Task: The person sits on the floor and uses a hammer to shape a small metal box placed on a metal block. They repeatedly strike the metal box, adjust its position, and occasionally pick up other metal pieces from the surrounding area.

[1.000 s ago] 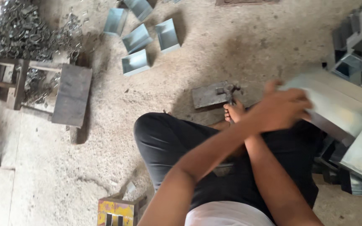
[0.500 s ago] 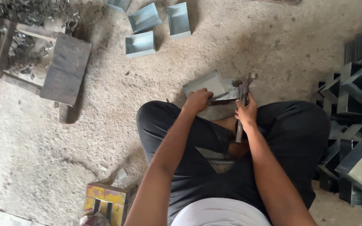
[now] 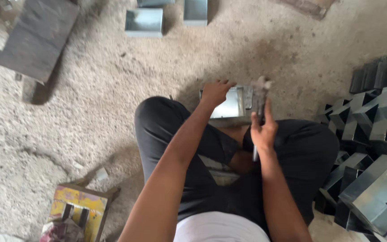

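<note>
One hammer (image 3: 260, 96) (blurred) within right-hand fingers (image 3: 265, 130)
</note>
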